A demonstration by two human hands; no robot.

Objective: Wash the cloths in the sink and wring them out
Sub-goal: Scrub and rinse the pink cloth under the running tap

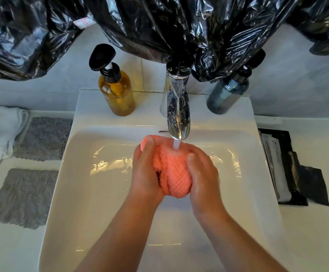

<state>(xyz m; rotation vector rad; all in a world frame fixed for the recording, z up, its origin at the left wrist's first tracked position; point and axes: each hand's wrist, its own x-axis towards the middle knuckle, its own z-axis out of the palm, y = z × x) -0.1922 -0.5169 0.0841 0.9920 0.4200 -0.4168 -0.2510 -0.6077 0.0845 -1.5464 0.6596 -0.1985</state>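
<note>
At nine o'clock, two grey cloths (25,197) are lying on the counter, waiting. At centre, the left hand (146,171) and right hand (203,177) are clasping a bunched pink cloth (172,173) over the sink (101,193), each wrapped tight around one side. At twelve o'clock the tap (178,112) is pouring onto it. Squeezing under that stream risks splashing water onto the counter.

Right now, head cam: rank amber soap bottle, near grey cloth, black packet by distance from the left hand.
From the left hand, gripping the pink cloth:
1. Amber soap bottle, back ledge, left of the faucet.
2. Near grey cloth, left counter.
3. Black packet, right counter, past the right hand.
</note>
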